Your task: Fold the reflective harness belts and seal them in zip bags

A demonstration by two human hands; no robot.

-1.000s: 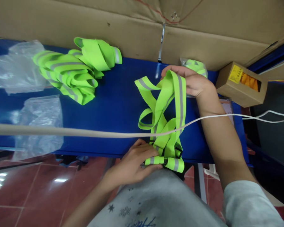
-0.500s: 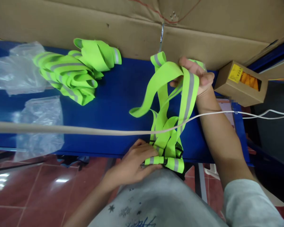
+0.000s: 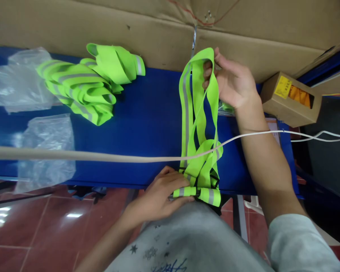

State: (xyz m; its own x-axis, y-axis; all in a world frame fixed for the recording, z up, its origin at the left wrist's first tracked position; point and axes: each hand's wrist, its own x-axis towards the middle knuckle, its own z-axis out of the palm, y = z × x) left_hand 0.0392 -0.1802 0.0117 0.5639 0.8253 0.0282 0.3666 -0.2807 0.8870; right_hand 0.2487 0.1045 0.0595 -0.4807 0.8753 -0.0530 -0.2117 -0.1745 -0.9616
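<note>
Neon-yellow reflective straps (image 3: 186,109) with a grey stripe stretch between my two hands over the table. My right hand (image 3: 229,77) is closed on the far loop of the straps, its fingers curled inside the bend. At the table's front edge, close to my body, my left hand (image 3: 166,192) is closed on the near end, where black edging and a folded striped piece show. Its fingertips are partly hidden under the bands. Between the hands the straps cross and twist. A heap of similar neon straps (image 3: 82,85) lies to the left at the back.
Clear plastic bags (image 3: 47,147) lie on the left of the blue table (image 3: 147,128). A white cable (image 3: 116,155) runs across the view in front of the straps. A small cardboard box (image 3: 293,100) with orange contents stands at the right. A cardboard wall (image 3: 102,26) closes the back.
My right hand has shifted slightly and now holds the far loop up and drawn out; the loose end that drooped leftward is gone from there. My left hand has stayed in place.
</note>
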